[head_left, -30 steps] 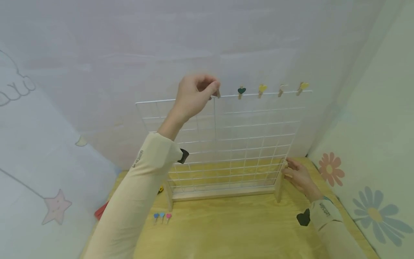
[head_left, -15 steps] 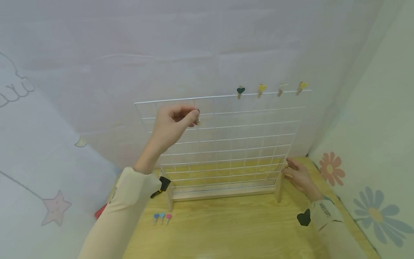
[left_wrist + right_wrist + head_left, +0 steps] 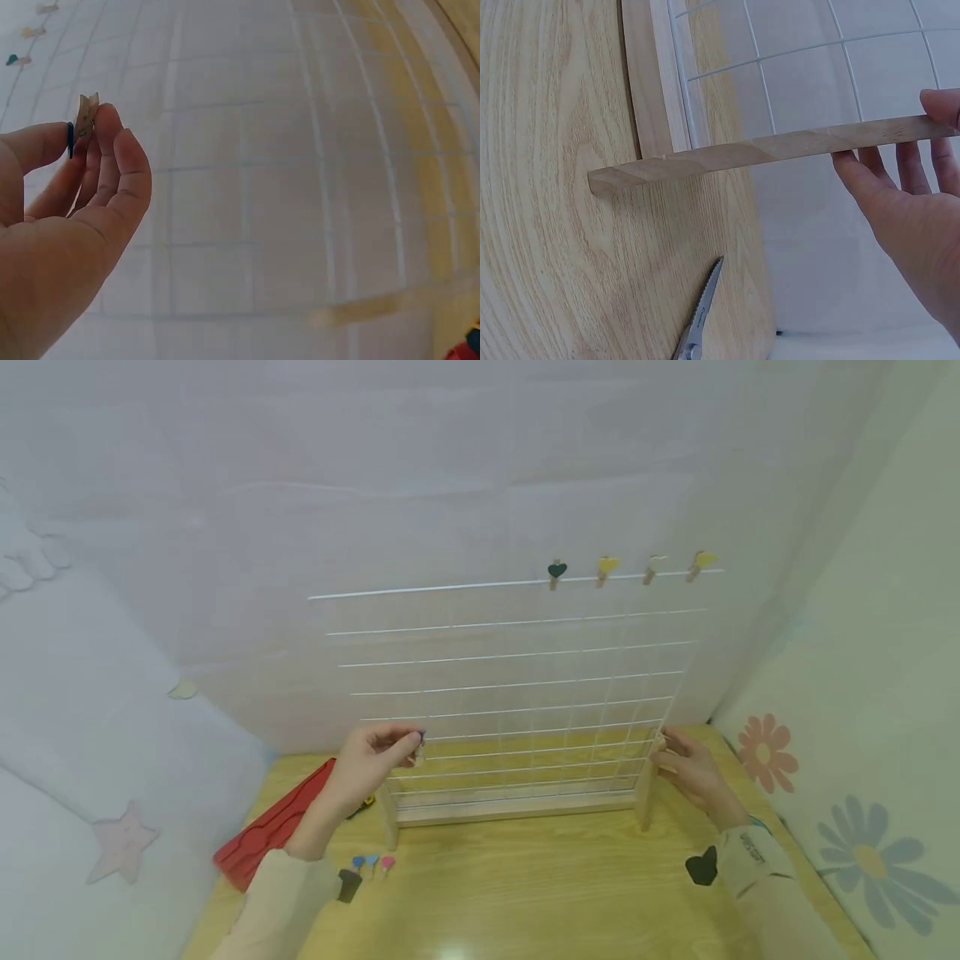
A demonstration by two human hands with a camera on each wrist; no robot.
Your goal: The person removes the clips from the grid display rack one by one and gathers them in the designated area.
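Observation:
My left hand [image 3: 367, 768] pinches a small wooden clothespin [image 3: 85, 124] between thumb and fingertips. A dark blue piece shows at its thumb side in the left wrist view. This hand is in front of the lower left of a white wire grid [image 3: 525, 654]; whether the clothespin touches a wire I cannot tell. My right hand [image 3: 693, 772] holds the wooden side post [image 3: 772, 150] of the grid's stand, thumb on one side and fingers on the other. Along the top wire sit several heart clothespins, among them a green-heart clothespin [image 3: 557, 572] and a yellow-heart clothespin [image 3: 702, 562].
Dark blue [image 3: 357, 862], light blue [image 3: 372, 861] and pink heart clothespins [image 3: 387, 863] lie on the wooden table [image 3: 525, 893]. At left is a red tray [image 3: 273, 827], with a yellow-black object [image 3: 365, 804] beside it. A serrated blade tool [image 3: 699, 319] lies near the right post.
My left hand has come down and left from the top wire to the grid's lower left, the clothespin still pinched. More of the red tray shows. The right hand stays on the post.

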